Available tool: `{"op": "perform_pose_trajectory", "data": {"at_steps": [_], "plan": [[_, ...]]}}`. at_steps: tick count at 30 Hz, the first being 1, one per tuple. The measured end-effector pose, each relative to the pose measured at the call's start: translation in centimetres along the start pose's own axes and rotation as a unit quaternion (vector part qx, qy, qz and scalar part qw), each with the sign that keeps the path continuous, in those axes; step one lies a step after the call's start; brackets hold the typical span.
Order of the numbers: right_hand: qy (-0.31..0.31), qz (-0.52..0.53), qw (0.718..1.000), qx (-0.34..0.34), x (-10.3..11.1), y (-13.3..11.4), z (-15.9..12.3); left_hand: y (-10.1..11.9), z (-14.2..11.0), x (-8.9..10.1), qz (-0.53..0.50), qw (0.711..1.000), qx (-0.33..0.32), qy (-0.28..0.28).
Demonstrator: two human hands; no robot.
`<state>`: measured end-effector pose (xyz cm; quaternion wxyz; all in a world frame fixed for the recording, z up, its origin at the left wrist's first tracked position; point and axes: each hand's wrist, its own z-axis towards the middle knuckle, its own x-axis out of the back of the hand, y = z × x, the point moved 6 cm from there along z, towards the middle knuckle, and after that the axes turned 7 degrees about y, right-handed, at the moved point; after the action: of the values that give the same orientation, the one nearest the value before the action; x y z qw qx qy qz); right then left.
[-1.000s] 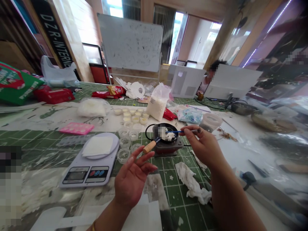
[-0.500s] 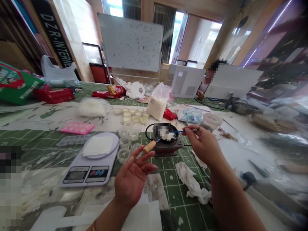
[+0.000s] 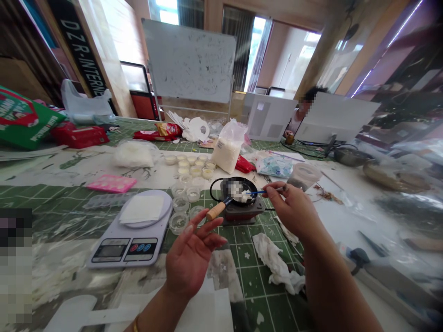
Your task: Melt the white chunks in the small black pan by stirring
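A small black frying pan (image 3: 252,188) with a wooden handle (image 3: 215,210) sits on a little dark electric hot plate (image 3: 244,216). White lumps (image 3: 245,196) lie in the pan, partly blurred out. Between thumb and fingers, my right hand (image 3: 292,203) pinches a thin blue stick (image 3: 256,192), its tip among the lumps. My left hand (image 3: 194,256) is palm up with fingers spread, just below the wooden handle; whether a fingertip touches the handle I cannot tell. Left of the pan stand several clear round cups (image 3: 179,222) and, behind these, several filled with pale stuff (image 3: 196,170).
A kitchen scale (image 3: 129,249) bearing white paper (image 3: 141,210) stands at left, near a pink mould (image 3: 112,183). Behind the pan is a bag of white granules (image 3: 226,152). Crumpled tissue (image 3: 273,263) lies in front of the hot plate. Across the table, a person (image 3: 294,122) sits behind a monitor (image 3: 337,117).
The blue stick has shifted slightly within the pan, with small movements of my right hand, and the white lumps have moved a little. My left hand stays nearly still.
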<state>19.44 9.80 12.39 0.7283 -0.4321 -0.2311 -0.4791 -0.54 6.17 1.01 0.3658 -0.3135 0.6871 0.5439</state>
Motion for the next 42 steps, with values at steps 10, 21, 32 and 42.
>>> {"op": "perform_pose_trajectory", "data": {"at_steps": [10, 21, 32, 42], "plan": [[-0.002, -0.012, 1.000, 0.020, -0.31, -0.48, 0.01, -0.05, -0.03, 0.05, -0.001, 1.000, 0.001, 0.000], [-0.029, -0.004, 0.999, 0.027, -0.63, -0.59, -0.10, -0.08, -0.14, -0.05, -0.005, 1.000, 0.002, -0.004], [-0.034, -0.022, 0.998, 0.039, -0.65, -0.70, -0.12, -0.12, -0.15, 0.05, -0.004, 1.000, -0.006, -0.009], [-0.044, -0.032, 0.998, 0.039, -0.68, -0.73, -0.18, -0.09, 0.02, -0.03, -0.001, 1.000, -0.004, -0.013]]}}
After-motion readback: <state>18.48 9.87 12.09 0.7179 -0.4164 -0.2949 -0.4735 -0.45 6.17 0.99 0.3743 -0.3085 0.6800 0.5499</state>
